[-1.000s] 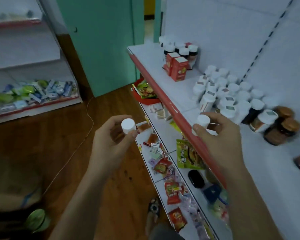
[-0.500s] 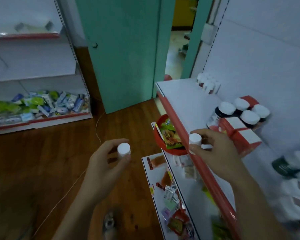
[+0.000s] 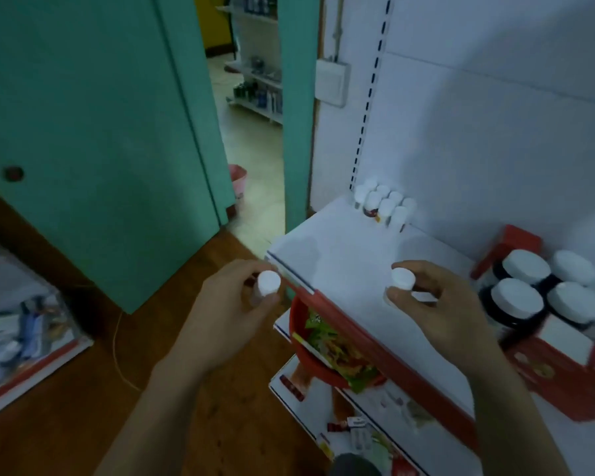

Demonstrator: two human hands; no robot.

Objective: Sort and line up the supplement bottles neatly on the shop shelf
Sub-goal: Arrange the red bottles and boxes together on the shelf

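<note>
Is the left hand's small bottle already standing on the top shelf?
No, the left hand holds its white-capped bottle in the air, left of the shelf's front corner.

Shop interior under dim, bluish light. A flat teal-green door (image 3: 93,132) stands at left, beside an open doorway (image 3: 251,132) giving onto a pale tiled floor (image 3: 255,166) and a distant white shelving rack (image 3: 258,94). A pink plastic bucket (image 3: 237,178) sits just past the threshold. Dark brown wooden floorboards (image 3: 203,424) cover the near ground. At right, a white panelled wall (image 3: 478,115) carries a slotted upright rail (image 3: 370,97) and a white wall box (image 3: 332,82).
</note>
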